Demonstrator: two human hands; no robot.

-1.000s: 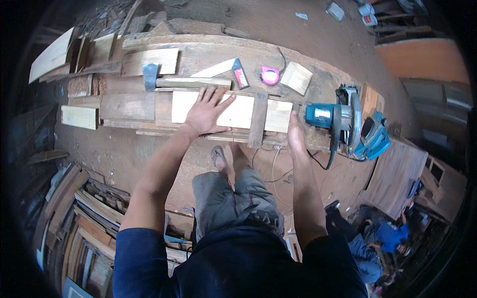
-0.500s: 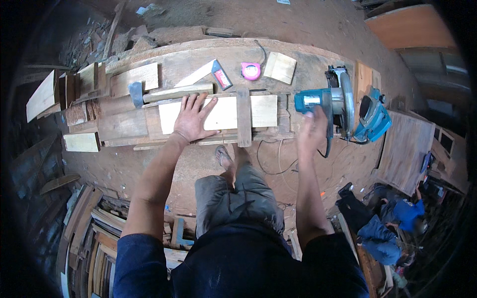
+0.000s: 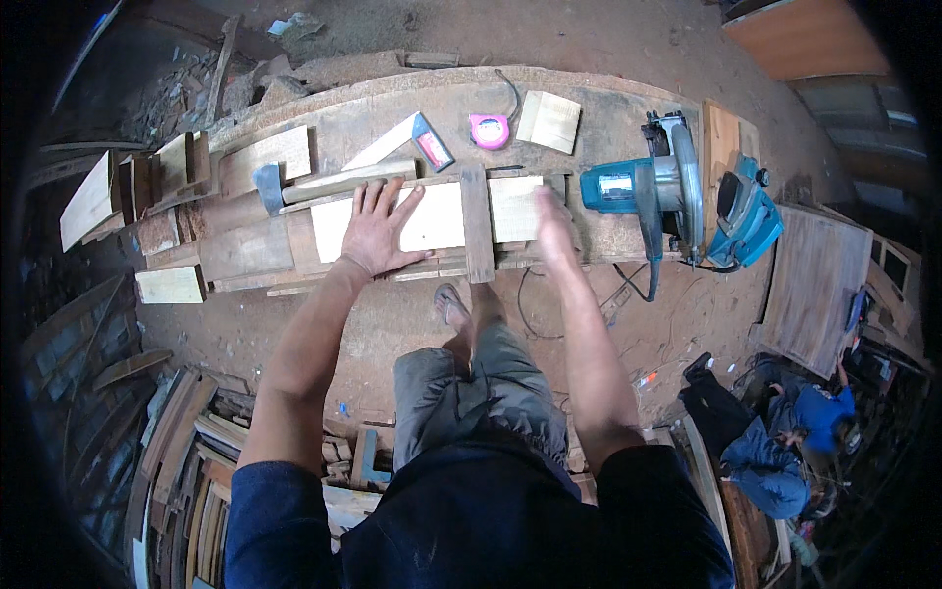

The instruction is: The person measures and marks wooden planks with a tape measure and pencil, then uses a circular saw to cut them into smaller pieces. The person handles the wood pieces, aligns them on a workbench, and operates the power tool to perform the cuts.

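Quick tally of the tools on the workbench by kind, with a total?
Blue power tools: 2, a circular saw and a second blue tool beside it
Hatchets: 1
Pink tape measures: 1
Squares: 1
Total: 5

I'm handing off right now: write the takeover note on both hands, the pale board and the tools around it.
Left hand: flat, fingers spread, pressing on the pale board.
Right hand: blurred, at the board's right end; holds nothing that shows.
Board lies lengthwise on the workbench, a narrow wooden strip laid across it.
Blue circular saw sits on the bench right of the board, untouched.
Pink tape measure, square and hatchet lie behind the board.
Done: board placed and pinned. No cut shows in the board.
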